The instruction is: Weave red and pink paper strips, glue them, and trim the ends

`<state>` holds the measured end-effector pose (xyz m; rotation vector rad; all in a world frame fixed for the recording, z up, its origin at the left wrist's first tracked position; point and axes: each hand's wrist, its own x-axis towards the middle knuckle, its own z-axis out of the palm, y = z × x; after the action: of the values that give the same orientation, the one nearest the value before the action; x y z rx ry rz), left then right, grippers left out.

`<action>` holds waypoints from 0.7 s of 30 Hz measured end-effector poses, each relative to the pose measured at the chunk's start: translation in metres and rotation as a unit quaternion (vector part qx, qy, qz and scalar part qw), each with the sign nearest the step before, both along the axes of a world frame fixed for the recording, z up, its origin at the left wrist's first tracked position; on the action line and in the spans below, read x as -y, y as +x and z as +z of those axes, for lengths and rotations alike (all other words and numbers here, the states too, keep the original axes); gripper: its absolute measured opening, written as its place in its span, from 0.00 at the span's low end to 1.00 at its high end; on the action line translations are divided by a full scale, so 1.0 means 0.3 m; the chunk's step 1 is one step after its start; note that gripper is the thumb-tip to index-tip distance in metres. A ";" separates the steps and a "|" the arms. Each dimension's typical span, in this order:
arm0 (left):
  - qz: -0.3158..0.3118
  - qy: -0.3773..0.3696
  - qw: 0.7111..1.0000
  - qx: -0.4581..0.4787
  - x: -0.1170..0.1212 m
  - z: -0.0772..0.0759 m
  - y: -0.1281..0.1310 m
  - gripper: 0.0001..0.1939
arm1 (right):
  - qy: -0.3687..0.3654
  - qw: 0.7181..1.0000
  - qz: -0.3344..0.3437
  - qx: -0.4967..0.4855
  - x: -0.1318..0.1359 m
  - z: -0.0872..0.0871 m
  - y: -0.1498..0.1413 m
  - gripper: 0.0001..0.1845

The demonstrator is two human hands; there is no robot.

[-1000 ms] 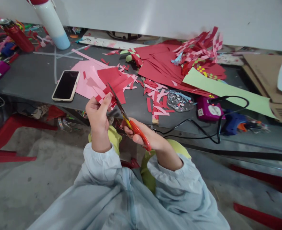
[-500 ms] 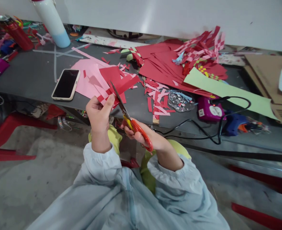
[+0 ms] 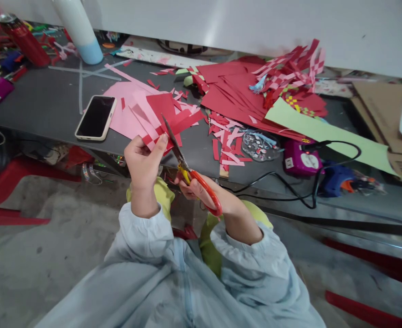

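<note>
My left hand point(image 3: 142, 159) pinches a piece of woven red and pink paper point(image 3: 153, 140) between thumb and fingers, at the table's front edge. In my right hand point(image 3: 190, 187) is a pair of scissors point(image 3: 204, 191) with red and yellow handles. Their blades point up and to the left, right beside the held paper; whether they touch it I cannot tell. Behind the hands, a pink sheet point(image 3: 119, 93) and a red sheet point(image 3: 160, 105) lie with loose strips on them. Several red and pink offcuts point(image 3: 230, 143) are scattered to the right.
A phone point(image 3: 96, 117) lies left of the pink sheet. Farther back stand a white and blue bottle point(image 3: 81, 36) and a red bottle point(image 3: 26, 43). Red paper sheets point(image 3: 228, 89), a pale green strip point(image 3: 323, 132), a purple box point(image 3: 301, 157) and a black cable point(image 3: 272, 174) occupy the right.
The view has shifted slightly. Both hands keep nearly the same pose, with the scissors still beside the woven paper. At the far upper left, another person's hand has moved a little.
</note>
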<state>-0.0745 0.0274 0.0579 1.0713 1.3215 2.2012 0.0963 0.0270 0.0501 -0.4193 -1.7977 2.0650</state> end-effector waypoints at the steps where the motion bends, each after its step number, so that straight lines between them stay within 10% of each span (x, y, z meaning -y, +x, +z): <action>1: 0.001 -0.004 1.000 -0.004 0.001 0.001 -0.001 0.16 | -0.004 1.000 -0.001 0.001 0.000 -0.003 0.001 0.26; 21: -0.018 -0.021 0.999 -0.019 0.005 0.005 -0.010 0.16 | -0.006 1.000 -0.012 0.020 -0.001 -0.011 0.012 0.22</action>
<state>-0.0774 0.0258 0.0595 1.1185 1.3477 2.1287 0.0999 0.0271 0.0468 -0.4878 -1.7949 2.0655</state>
